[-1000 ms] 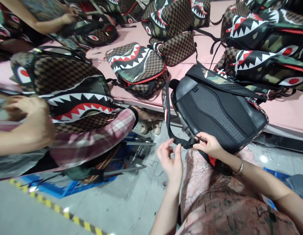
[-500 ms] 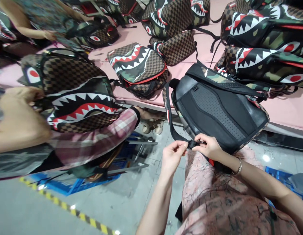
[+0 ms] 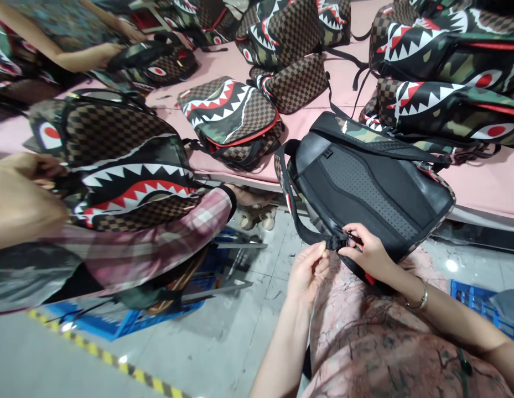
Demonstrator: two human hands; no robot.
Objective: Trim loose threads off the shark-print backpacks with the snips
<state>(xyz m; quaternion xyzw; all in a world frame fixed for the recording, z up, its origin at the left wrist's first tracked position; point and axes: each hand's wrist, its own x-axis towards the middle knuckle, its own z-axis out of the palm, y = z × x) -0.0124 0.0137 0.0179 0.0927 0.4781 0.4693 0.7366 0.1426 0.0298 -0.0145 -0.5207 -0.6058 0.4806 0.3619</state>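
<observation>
A backpack (image 3: 356, 182) lies with its black padded back panel up, at the near edge of the pink table. Its shoulder strap (image 3: 298, 221) loops down on the left to a black buckle (image 3: 335, 242). My left hand (image 3: 309, 268) pinches the strap end at the left side of this buckle. On the other side, my right hand (image 3: 367, 251) has its thumb and fingers closed on the buckle, close to the lower edge of the backpack. A bracelet is on my right wrist.
Beside me on the left, a person in plaid sleeves (image 3: 202, 221) handles a shark-mouth backpack (image 3: 128, 143). Another person's arm (image 3: 78, 58) reaches over the pink table (image 3: 302, 124). More backpacks (image 3: 439, 105) are stacked at right. Blue crates (image 3: 115, 326) stand on the floor.
Both my hands and the buckle have shifted slightly right in view. My left hand has turned and its fingers are curled more. The view has moved a little.
</observation>
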